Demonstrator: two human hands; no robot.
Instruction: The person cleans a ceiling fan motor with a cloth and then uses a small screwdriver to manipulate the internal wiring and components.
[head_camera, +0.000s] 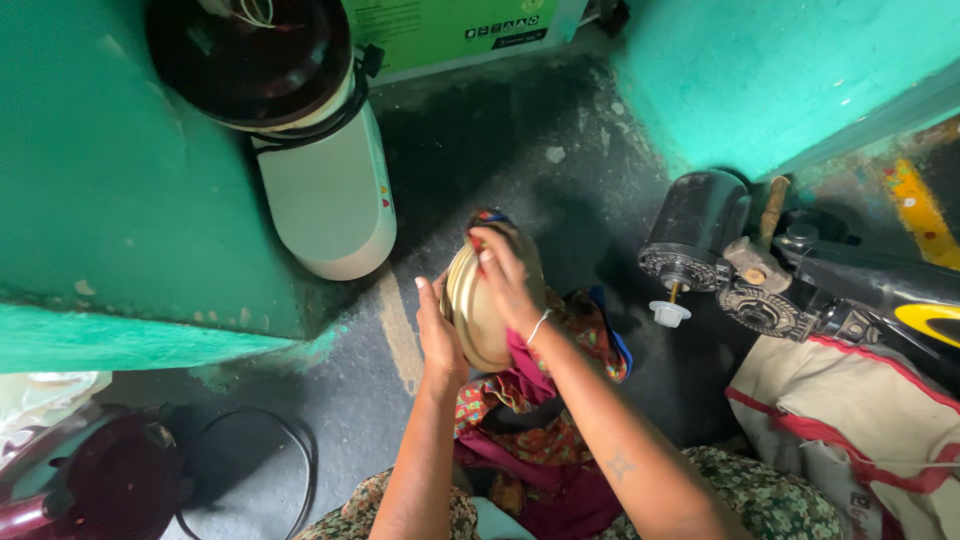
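At far left, on the dark floor (330, 400), we see a maroon appliance (110, 480) with a black cable loop (245, 465) beside it, and above them a white cylindrical appliance with a dark lid (330, 190) against a green wall (120, 200). In the middle, our left hand (440, 335) cups the near edge of a round brass plate (478, 310), fingers curled closed around its rim. The plate stands on edge, tilted, its long axis running up and away from us, held just above a floral cloth (530, 400) on our lap. Our right hand (508, 280) lies flat over the plate's face, fingers closed on a scrap of red cloth (485, 222) at its top edge; both hands touch it. The brass looks dull gold, smooth, and shallowly domed. At right sits a black machine with toothed wheels (760, 290), near a cream sack with red trim (860, 420).
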